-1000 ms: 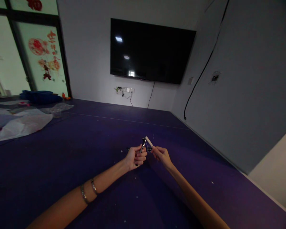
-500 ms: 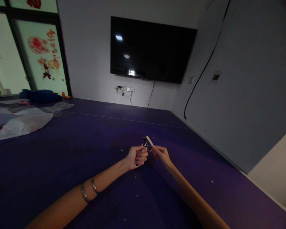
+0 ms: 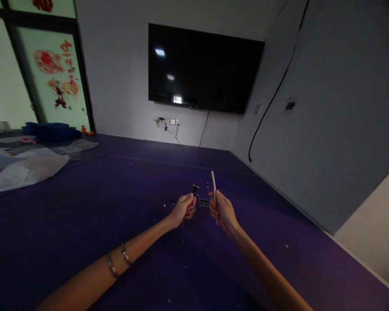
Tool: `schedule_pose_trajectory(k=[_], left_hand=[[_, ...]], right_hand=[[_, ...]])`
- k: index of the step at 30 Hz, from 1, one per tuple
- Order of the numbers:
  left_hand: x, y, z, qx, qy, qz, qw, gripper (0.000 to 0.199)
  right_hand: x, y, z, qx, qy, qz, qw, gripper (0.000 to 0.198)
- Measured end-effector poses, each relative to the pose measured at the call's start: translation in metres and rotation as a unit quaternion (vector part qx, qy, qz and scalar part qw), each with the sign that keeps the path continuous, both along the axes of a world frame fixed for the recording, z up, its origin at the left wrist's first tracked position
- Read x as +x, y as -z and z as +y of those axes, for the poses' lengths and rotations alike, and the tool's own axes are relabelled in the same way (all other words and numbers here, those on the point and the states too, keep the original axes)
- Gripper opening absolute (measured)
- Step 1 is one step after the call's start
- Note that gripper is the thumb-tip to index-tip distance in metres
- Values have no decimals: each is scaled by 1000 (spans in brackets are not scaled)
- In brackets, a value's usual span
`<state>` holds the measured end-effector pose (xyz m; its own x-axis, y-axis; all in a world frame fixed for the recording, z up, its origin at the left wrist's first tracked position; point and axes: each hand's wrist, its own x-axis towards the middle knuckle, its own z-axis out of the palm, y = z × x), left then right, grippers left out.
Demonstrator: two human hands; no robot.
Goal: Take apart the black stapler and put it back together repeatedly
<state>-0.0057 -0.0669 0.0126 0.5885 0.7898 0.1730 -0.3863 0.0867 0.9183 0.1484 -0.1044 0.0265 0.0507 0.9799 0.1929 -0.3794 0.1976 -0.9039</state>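
Note:
My left hand [image 3: 182, 210] is closed around a dark handle with a T-shaped metallic head, which looks like a razor [image 3: 195, 188]. In my right hand [image 3: 224, 211] a slim white toothbrush [image 3: 214, 183] is gripped near its middle, pointing up with its head at the top. The two hands are apart, and the toothbrush does not touch the razor. Between and beyond them, a small dark rectangular piece with light edges [image 3: 203, 202] lies on the purple surface [image 3: 132, 224]; its kind is unclear. A short dark object [image 3: 173, 202] lies just beyond my left hand.
Several small white scraps are scattered over the purple surface. At the far left lie crumpled white sheeting [image 3: 35, 170], clear plastic [image 3: 76, 149] and a blue bundle [image 3: 50, 131]. A television [image 3: 204, 69] hangs on the back wall, and a black cable [image 3: 272, 101] dangles at the right.
My hands have moved apart. The toothbrush, earlier slanting against the razor head, now stands nearly upright away to the right. More of the small dark piece between the hands shows.

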Motion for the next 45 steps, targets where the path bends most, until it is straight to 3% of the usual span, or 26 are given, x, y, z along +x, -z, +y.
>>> schedule_pose_trajectory(k=[5,10,16,20,25,30,34,38,42,45], left_hand=[[-1,6,10,123,-76,57,988,38],[-7,9,21,237,-134,114,955,33],[-16,2,14,309,-121,204,921,29],[-16,-1,9,357,-94,225,902,28],[-16,1,10,358,-98,247,895,28],[-18,-4,8,376,-88,262,885,28],[-19,-6,7,382,-89,255,884,28],[-19,-6,7,361,-94,241,896,26],[-19,-3,10,350,-112,229,901,26],[-18,-1,11,340,-108,227,906,27]], right_hand=[[-5,-26,-10,-14,-40,-26,999,35],[27,-48,2,22,-5,-184,983,45],[44,-59,0,71,26,-421,904,47],[39,-62,-7,116,33,-499,858,46],[34,-65,-12,163,-20,-563,810,43],[38,-66,-12,165,12,-566,808,45],[39,-67,-13,152,-20,-581,799,42],[41,-68,-12,158,23,-555,816,41],[46,-67,-10,149,-18,-543,827,36],[48,-66,-9,153,0,-519,841,35]])
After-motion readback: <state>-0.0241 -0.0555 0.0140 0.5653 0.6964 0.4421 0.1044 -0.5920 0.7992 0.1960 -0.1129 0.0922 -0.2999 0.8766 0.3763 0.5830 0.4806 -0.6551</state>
